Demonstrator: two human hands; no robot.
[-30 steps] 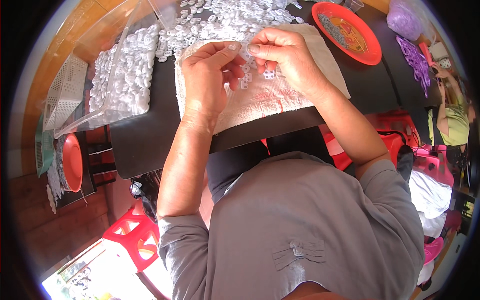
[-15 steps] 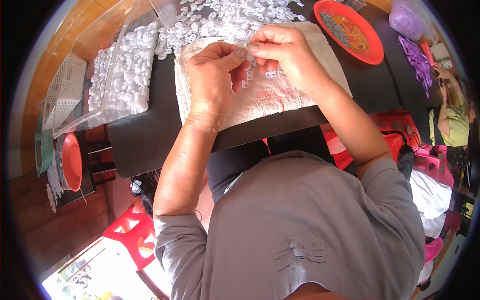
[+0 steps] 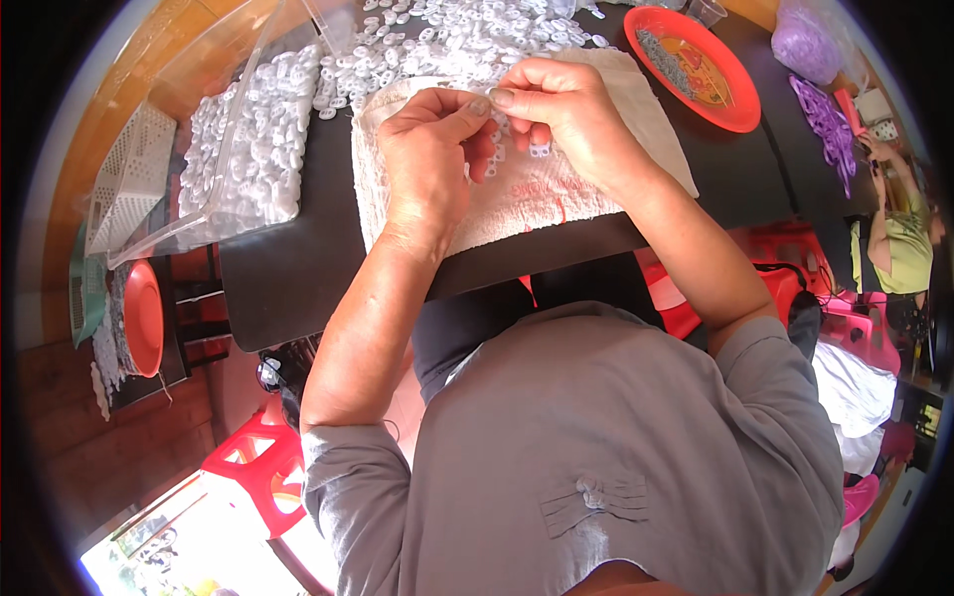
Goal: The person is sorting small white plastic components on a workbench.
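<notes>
Above a cream towel (image 3: 641,94) on the dark table, my left hand (image 3: 429,149) and my right hand (image 3: 571,104) meet with thumbs and fingertips pinched together. What they hold between the tips is too small and hidden to make out. A small white plastic piece (image 3: 540,151) with dark holes shows just under my right fingers. More white bits lie by my left fingertips, partly covered by them. Past the towel spreads a heap of small white oval plastic pieces (image 3: 447,45).
A clear plastic bin (image 3: 189,233) at left holds many similar white pieces. An orange-red plate (image 3: 743,111) with small grey parts sits at far right, near purple bags (image 3: 825,119). A red stool (image 3: 263,467) stands lower left. Another person (image 3: 904,248) is at the right edge.
Both hands keep the same pinch at nearly the same place. The whole view has shifted very slightly; nothing is visibly picked up or let go.
</notes>
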